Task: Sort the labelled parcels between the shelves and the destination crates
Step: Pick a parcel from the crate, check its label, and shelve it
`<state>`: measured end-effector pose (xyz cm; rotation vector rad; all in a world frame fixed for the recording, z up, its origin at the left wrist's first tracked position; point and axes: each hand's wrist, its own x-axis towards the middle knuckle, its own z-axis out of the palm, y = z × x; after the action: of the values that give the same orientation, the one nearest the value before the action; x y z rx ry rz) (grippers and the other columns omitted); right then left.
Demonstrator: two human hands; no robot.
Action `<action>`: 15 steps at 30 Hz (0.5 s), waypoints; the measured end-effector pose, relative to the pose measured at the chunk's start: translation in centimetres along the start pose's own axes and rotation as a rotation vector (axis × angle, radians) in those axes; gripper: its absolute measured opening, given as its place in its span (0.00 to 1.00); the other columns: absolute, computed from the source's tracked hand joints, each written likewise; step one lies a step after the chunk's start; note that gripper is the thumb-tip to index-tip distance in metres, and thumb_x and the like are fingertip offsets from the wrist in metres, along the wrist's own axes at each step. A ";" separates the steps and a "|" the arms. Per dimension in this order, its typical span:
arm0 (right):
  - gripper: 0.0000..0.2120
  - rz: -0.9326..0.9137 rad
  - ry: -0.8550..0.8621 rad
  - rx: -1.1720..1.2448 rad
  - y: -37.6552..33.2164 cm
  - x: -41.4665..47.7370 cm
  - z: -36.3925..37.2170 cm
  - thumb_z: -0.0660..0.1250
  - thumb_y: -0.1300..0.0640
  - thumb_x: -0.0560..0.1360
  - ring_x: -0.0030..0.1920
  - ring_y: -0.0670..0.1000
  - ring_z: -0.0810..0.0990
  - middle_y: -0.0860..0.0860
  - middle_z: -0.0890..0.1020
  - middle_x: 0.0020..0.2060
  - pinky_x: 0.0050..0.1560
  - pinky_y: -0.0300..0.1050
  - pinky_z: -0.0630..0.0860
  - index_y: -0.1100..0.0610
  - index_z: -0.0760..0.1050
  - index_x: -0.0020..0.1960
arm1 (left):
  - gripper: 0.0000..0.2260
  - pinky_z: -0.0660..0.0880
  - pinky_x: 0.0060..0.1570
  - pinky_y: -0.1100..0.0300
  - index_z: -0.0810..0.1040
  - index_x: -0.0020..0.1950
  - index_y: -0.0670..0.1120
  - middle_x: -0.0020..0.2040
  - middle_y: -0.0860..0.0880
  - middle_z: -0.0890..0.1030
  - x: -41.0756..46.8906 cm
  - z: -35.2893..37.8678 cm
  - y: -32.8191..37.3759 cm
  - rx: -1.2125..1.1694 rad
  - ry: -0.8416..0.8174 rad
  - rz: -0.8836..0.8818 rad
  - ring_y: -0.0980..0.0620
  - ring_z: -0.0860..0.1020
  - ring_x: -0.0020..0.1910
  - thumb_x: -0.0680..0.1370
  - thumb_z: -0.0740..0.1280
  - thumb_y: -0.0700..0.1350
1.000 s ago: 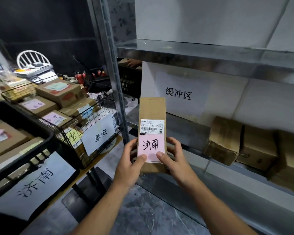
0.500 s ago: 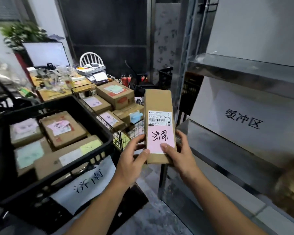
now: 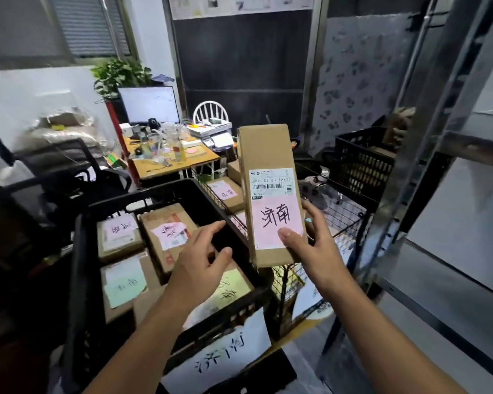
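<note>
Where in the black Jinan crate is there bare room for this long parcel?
One bare patch shows: the dark strip inside the black crate along its right wall, bordered by the pink-labelled parcel and, nearer you, the yellow-labelled parcel. The left hand hovers partly over it. The crate's left half is crowded, parcels lying edge to edge.

One raised parcel, four in the black crate, perhaps two in the wire basket.

matt cardboard parcel, black plastic crate, shiny metal shelf.
</note>
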<state>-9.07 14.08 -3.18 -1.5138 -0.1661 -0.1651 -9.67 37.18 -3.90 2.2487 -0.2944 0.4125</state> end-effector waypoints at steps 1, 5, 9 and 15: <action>0.27 -0.002 -0.004 -0.001 0.0 0.5 0.5 0.72 0.52 0.77 0.59 0.46 0.83 0.46 0.79 0.65 0.50 0.43 0.83 0.32 0.66 0.67 | 0.22 0.63 0.58 0.72 0.68 0.74 0.53 0.65 0.59 0.71 0.3 -0.5 -0.7 0.033 0.003 -0.003 0.69 0.69 0.57 0.80 0.67 0.47; 0.26 0.002 -0.073 -0.041 -0.5 2.5 2.3 0.73 0.46 0.72 0.58 0.42 0.83 0.42 0.79 0.64 0.54 0.45 0.83 0.27 0.65 0.63 | 0.22 0.66 0.61 0.59 0.70 0.73 0.51 0.65 0.54 0.72 1.1 -2.2 -3.3 0.110 0.029 -0.099 0.58 0.69 0.62 0.79 0.67 0.45; 0.25 0.050 -0.174 -0.088 0.0 5.5 4.1 0.75 0.48 0.76 0.60 0.48 0.82 0.45 0.81 0.62 0.58 0.54 0.82 0.27 0.66 0.62 | 0.24 0.68 0.68 0.49 0.67 0.75 0.51 0.70 0.49 0.71 1.4 -3.9 -6.1 0.121 0.085 -0.283 0.50 0.69 0.69 0.79 0.68 0.45; 0.28 0.169 -0.334 -0.095 2.4 9.5 9.1 0.72 0.40 0.71 0.60 0.48 0.82 0.44 0.82 0.61 0.64 0.59 0.78 0.31 0.66 0.69 | 0.23 0.69 0.68 0.48 0.71 0.72 0.51 0.69 0.49 0.75 0.4 -6.8 -8.8 0.225 0.168 -0.489 0.49 0.72 0.68 0.77 0.69 0.48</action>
<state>0.62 23.24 -3.09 -1.6345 -0.2986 0.2190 -7.66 48.05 -5.61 2.3833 0.4022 0.3800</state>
